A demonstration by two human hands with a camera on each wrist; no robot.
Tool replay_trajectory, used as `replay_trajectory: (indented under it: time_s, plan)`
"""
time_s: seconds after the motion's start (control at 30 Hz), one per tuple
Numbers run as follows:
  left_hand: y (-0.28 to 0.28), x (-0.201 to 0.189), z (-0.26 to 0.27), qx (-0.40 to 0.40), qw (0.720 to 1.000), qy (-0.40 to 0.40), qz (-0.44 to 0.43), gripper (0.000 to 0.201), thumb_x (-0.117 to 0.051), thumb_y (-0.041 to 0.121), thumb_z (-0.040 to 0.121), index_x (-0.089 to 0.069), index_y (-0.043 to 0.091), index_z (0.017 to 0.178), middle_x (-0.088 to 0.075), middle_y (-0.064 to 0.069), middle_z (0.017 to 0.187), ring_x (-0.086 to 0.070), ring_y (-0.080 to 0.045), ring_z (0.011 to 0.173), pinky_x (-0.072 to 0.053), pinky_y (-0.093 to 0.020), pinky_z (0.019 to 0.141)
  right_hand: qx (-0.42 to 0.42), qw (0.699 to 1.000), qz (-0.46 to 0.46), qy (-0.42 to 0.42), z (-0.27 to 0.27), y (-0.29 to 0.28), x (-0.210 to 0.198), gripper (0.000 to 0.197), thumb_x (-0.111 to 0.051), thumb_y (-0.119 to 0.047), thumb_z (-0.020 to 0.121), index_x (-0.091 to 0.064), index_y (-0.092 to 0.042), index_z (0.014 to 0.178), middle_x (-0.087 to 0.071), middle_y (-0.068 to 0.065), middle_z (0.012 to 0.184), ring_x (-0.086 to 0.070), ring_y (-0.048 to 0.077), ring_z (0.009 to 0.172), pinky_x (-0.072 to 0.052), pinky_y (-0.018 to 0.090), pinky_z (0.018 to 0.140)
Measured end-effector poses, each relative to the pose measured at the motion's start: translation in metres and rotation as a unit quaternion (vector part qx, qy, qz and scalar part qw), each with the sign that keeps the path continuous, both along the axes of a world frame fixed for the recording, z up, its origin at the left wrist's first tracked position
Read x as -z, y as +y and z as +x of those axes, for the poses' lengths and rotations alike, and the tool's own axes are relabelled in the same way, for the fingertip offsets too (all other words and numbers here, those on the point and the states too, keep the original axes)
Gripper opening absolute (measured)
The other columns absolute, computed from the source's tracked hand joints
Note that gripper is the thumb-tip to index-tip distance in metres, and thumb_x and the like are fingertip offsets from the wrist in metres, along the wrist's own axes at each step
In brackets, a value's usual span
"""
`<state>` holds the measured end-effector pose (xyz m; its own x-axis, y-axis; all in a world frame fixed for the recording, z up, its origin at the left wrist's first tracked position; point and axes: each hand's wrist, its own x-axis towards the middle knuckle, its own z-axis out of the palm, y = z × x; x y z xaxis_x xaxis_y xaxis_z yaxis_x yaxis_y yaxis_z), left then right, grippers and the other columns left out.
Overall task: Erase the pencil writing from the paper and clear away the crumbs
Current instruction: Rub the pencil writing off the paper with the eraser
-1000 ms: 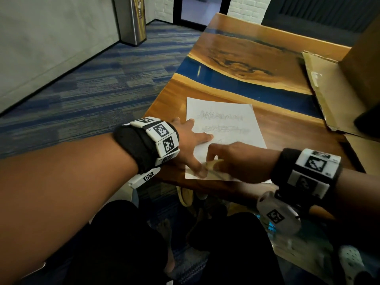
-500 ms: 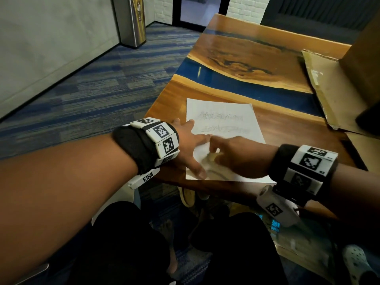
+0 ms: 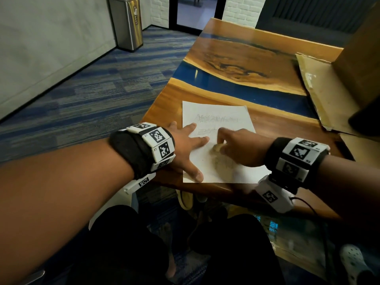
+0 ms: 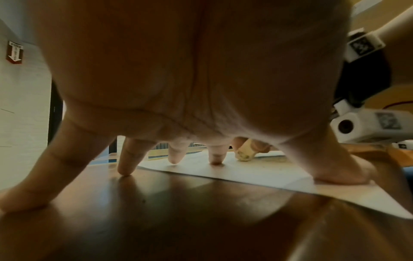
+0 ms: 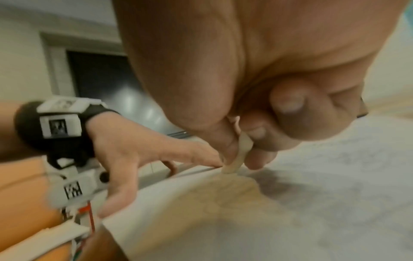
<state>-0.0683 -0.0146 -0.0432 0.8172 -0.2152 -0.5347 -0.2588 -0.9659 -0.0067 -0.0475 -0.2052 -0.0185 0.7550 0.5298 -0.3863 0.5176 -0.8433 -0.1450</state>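
A white sheet of paper [image 3: 221, 114] with two lines of pencil scribble lies near the table's front edge. My left hand [image 3: 190, 145] lies spread flat, fingers straight, pressing the sheet's left side; its thumb [image 4: 339, 178] and two fingertips rest on the paper [image 4: 257, 174], the others on the wood. My right hand [image 3: 236, 149] pinches a pale cream eraser [image 3: 216, 148] between thumb and fingers, its tip touching the sheet at mid-height. In the right wrist view the eraser [image 5: 234, 159] meets the paper [image 5: 312, 203] beside the left hand [image 5: 138, 155]. The lower part looks smudged.
The wooden table [image 3: 236, 56] has a blue resin band across it. Flattened cardboard [image 3: 320, 89] and a box lie at the right. A metal bin [image 3: 126, 21] stands on the carpet at the far left. My legs are below the table's edge.
My right hand has carried the eraser up the sheet, from near the bottom edge to the middle, just under the lower scribble line. My left hand has stayed pressed on the paper.
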Motion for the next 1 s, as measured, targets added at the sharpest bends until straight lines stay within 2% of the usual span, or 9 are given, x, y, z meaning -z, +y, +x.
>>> replay_trajectory:
  time_s: [0.1, 0.17, 0.3, 0.4, 0.5, 0.63, 0.8, 0.93, 1.0]
  plan:
    - [-0.001, 0.002, 0.002, 0.040, 0.999, -0.013, 0.005, 0.126, -0.056, 0.095, 0.057, 0.006, 0.047, 0.156, 0.022, 0.007, 0.167, 0.013, -0.039, 0.152, -0.015, -0.074, 0.111, -0.050, 0.998, 0.002, 0.035, -0.011, -0.002, 0.001, 0.019, -0.049, -0.029, 0.101, -0.048, -0.023, 0.119, -0.064, 0.006, 0.109, -0.058, 0.021, 0.088, -0.047, 0.033, 0.073]
    - [-0.003, 0.003, 0.005, 0.077, 0.997, -0.019, 0.008, 0.131, -0.057, 0.093, 0.061, 0.004, 0.034, 0.160, 0.016, 0.004, 0.168, 0.006, -0.033, 0.154, -0.015, -0.070, 0.117, -0.102, 0.992, -0.015, 0.073, -0.018, -0.004, 0.002, 0.020, -0.051, -0.031, 0.100, -0.051, -0.025, 0.119, -0.063, 0.003, 0.109, -0.057, 0.019, 0.091, -0.045, 0.033, 0.078]
    - [-0.005, 0.003, 0.010, 0.101, 0.994, -0.034, 0.006, 0.133, -0.062, 0.091, 0.058, -0.010, 0.024, 0.160, -0.001, -0.003, 0.169, -0.015, -0.032, 0.151, -0.027, -0.055, 0.119, 0.026, 1.000, -0.001, 0.006, 0.007, -0.013, 0.003, 0.022, -0.049, -0.030, 0.101, -0.048, -0.024, 0.122, -0.063, 0.006, 0.111, -0.059, 0.020, 0.089, -0.052, 0.036, 0.076]
    - [-0.007, 0.004, 0.010, 0.090, 0.995, -0.049, -0.005, 0.126, -0.055, 0.096, 0.058, -0.018, 0.027, 0.157, -0.011, -0.004, 0.167, -0.024, -0.031, 0.147, -0.033, -0.055, 0.115, 0.055, 0.998, -0.010, -0.024, 0.015, -0.016, 0.008, 0.021, -0.049, -0.029, 0.100, -0.048, -0.024, 0.121, -0.060, 0.006, 0.112, -0.057, 0.022, 0.090, -0.050, 0.035, 0.074]
    - [-0.008, 0.006, 0.011, 0.083, 0.995, -0.049, -0.004, 0.125, -0.048, 0.101, 0.051, -0.013, 0.038, 0.154, -0.017, -0.005, 0.163, -0.030, -0.034, 0.143, -0.039, -0.056, 0.109, 0.035, 0.999, 0.011, -0.039, 0.008, -0.010, 0.008, 0.022, -0.050, -0.026, 0.100, -0.050, -0.023, 0.121, -0.054, 0.004, 0.119, -0.053, 0.020, 0.096, -0.045, 0.031, 0.077]
    - [-0.004, 0.000, 0.012, 0.083, 0.996, -0.030, 0.000, 0.115, -0.053, 0.099, 0.053, -0.008, 0.055, 0.149, -0.017, -0.006, 0.160, -0.031, -0.036, 0.142, -0.042, -0.054, 0.107, -0.092, 0.994, 0.041, 0.053, -0.017, -0.001, 0.007, 0.019, -0.053, -0.024, 0.099, -0.053, -0.023, 0.118, -0.055, 0.000, 0.124, -0.053, 0.019, 0.106, -0.041, 0.030, 0.085]
    - [-0.006, -0.002, 0.012, 0.094, 0.995, -0.027, 0.027, 0.115, -0.054, 0.095, 0.061, 0.004, 0.055, 0.152, -0.009, -0.009, 0.164, -0.027, -0.040, 0.145, -0.039, -0.056, 0.111, 0.029, 0.999, 0.024, -0.022, 0.013, -0.006, 0.004, 0.015, -0.050, -0.024, 0.099, -0.051, -0.023, 0.115, -0.061, 0.005, 0.115, -0.055, 0.018, 0.093, -0.041, 0.028, 0.068]
    - [-0.002, -0.003, 0.010, 0.099, 0.995, -0.020, 0.018, 0.113, -0.060, 0.092, 0.061, -0.007, 0.053, 0.153, -0.005, -0.005, 0.166, -0.020, -0.036, 0.148, -0.036, -0.055, 0.112, -0.091, 0.994, 0.049, 0.041, -0.012, 0.002, 0.010, 0.016, -0.054, -0.026, 0.098, -0.054, -0.022, 0.114, -0.059, -0.001, 0.115, -0.054, 0.018, 0.098, -0.040, 0.027, 0.079]
    - [-0.001, -0.004, 0.009, 0.099, 0.995, -0.018, 0.022, 0.115, -0.059, 0.092, 0.060, -0.004, 0.053, 0.153, -0.002, -0.003, 0.167, -0.017, -0.036, 0.150, -0.035, -0.055, 0.113, -0.096, 0.993, 0.048, 0.047, -0.009, 0.001, 0.011, 0.017, -0.055, -0.026, 0.098, -0.056, -0.021, 0.115, -0.058, -0.002, 0.113, -0.056, 0.019, 0.101, -0.042, 0.028, 0.081]
